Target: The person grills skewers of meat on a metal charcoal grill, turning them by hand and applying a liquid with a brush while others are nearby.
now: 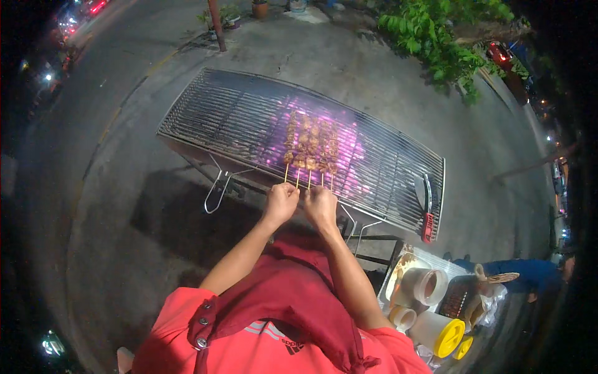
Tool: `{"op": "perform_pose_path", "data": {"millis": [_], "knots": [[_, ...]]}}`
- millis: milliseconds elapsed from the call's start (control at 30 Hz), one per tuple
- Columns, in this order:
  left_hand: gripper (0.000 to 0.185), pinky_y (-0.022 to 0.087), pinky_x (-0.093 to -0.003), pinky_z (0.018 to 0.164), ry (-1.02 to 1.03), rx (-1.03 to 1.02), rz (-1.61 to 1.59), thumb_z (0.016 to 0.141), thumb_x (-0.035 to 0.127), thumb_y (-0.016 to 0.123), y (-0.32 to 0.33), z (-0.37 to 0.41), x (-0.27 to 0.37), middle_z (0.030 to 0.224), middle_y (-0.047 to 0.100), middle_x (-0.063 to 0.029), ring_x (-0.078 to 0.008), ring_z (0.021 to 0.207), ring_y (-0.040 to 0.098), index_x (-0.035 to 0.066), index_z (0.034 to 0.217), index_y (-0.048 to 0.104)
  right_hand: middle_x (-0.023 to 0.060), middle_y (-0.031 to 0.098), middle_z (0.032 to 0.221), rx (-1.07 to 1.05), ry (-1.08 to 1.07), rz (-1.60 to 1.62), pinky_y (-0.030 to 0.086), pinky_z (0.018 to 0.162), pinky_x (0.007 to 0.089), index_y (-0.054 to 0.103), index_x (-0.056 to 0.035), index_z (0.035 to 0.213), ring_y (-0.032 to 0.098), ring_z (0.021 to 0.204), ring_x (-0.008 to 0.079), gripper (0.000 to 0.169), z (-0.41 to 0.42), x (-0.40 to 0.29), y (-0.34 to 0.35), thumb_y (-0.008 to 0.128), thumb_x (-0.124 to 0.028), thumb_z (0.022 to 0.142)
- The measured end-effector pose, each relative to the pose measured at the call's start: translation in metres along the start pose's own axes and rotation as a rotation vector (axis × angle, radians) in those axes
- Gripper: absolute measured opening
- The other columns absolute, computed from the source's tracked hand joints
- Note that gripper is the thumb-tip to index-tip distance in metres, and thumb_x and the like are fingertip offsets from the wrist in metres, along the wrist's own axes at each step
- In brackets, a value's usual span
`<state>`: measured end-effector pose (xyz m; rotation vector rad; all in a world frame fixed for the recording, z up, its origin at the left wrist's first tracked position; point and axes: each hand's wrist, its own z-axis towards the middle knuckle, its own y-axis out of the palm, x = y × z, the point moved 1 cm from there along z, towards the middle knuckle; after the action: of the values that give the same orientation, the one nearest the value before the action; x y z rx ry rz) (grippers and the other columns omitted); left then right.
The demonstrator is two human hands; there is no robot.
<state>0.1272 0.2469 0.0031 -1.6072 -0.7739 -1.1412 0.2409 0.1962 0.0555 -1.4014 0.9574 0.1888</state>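
Note:
Several meat skewers [310, 142] lie side by side over glowing coals on a long charcoal grill [205, 110]. Their browned meat rests on the grate, and the bare wooden sticks point towards me past the near edge. My left hand [282, 202] pinches the stick ends on the left of the row. Close beside it, my right hand [320, 204] has its fingers closed on stick ends further right. Exactly which sticks each hand grips is partly hidden by the fingers.
Red-handled tongs [427, 210] lie on the grill's right end. A wire handle [216, 192] juts out in front. At lower right, a foil-covered surface [434, 256] holds plastic tubs [430, 287], a yellow-lidded container [432, 329] and a dark basket [457, 297]. A person [523, 276] is beyond it.

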Motion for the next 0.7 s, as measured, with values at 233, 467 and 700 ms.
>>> {"op": "perform_pose_path", "data": {"millis": [233,467,700], "knots": [[0.018,0.051,-0.0387,0.068,0.022,-0.017,0.222,0.079,0.013,0.062,-0.011,-0.008,0.031,0.075,0.065,-0.0220,-0.0319,0.074,0.067,-0.004,0.085,0.066,0.0273,0.062,0.073,0.108,-0.074,-0.040,0.049,0.069,0.0505,0.062,0.0045,0.076,0.061,0.073,0.0452,0.020,0.000,-0.002,-0.007,0.056,-0.014,0.081],[0.021,0.051,-0.0377,0.067,-0.042,-0.051,0.097,0.079,0.013,0.063,-0.008,0.000,0.016,0.073,0.066,-0.0201,-0.0297,0.070,0.067,-0.005,0.092,0.065,0.0277,0.061,0.072,0.129,-0.079,-0.040,0.048,0.066,0.0485,0.063,0.0050,0.074,0.062,0.071,0.0429,0.021,0.013,-0.008,-0.019,0.058,-0.015,0.079],[0.019,0.051,-0.0390,0.063,-0.218,-0.139,-0.001,0.080,0.012,0.063,-0.012,0.001,0.023,0.070,0.065,-0.0194,-0.0301,0.066,0.066,-0.004,0.090,0.065,0.0277,0.061,0.072,0.000,-0.077,0.030,0.049,0.067,0.0487,0.064,0.0048,0.070,0.062,0.072,0.0426,0.021,0.012,0.003,-0.009,0.058,-0.013,0.078]]}}
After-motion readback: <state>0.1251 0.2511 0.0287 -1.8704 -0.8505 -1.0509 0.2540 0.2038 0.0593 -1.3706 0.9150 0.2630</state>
